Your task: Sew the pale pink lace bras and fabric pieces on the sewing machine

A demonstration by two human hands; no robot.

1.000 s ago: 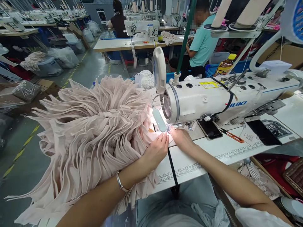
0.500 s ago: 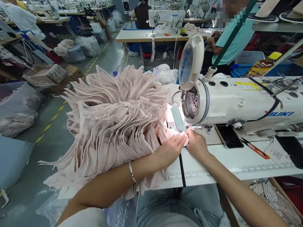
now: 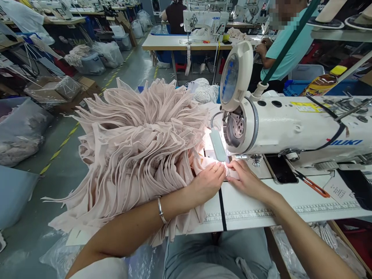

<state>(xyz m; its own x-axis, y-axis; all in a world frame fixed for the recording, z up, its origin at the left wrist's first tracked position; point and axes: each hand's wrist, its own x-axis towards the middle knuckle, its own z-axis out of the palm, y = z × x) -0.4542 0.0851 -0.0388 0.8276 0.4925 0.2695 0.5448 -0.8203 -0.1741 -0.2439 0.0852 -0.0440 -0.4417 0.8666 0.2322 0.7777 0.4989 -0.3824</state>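
A grey floor (image 3: 136,69) marked with yellow tape (image 3: 59,150) extends beyond the white surface (image 3: 241,201). Heaped pale pink fabric (image 3: 139,155) covers the surface's left end, overhanging its front edge. Toward the back edge, right, runs a sewing machine (image 3: 276,124) lettered JUKI. The left hand (image 3: 207,182) grips a pink fabric piece (image 3: 205,163) near the front edge; the right hand (image 3: 244,178) touches it, but whether its grip is clenched I cannot tell. Along that edge runs a ruler scale (image 3: 252,214); a paper slip (image 3: 338,190) near the right end carries handwriting too small to read.
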